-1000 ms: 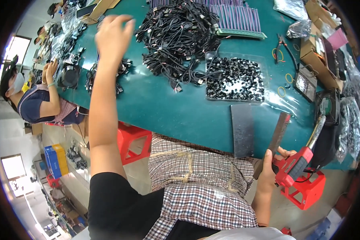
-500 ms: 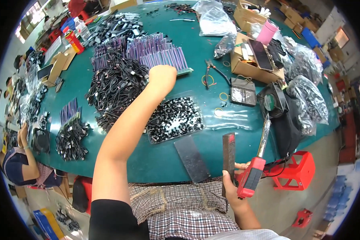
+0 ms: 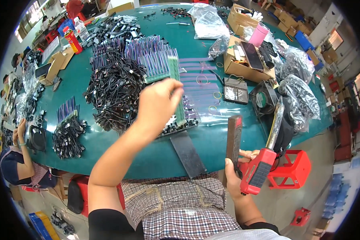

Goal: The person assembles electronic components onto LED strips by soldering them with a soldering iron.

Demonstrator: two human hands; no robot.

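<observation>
My left hand, above the middle of the table, pinches a long green circuit-board strip; thin purplish wires fan out from it to the right, smeared by motion. Beneath it, partly hidden, lies a clear tray of small black and white parts. Near the table's front edge, my right hand is closed round a red and black soldering gun, its metal barrel pointing up and away, and a dark brown bar held upright beside it. Similar wired strips lie in rows beyond my left hand.
Black cables are heaped left of the strips. A dark flat plate lies before the tray. At right are a cardboard box with a phone, a small fan and plastic bags. Another person's hands show far left.
My left hand has lifted a green strip from the rows and drawn it nearer, over the tray. My right hand with the soldering gun and bar has shifted slightly; the view has moved a little.
</observation>
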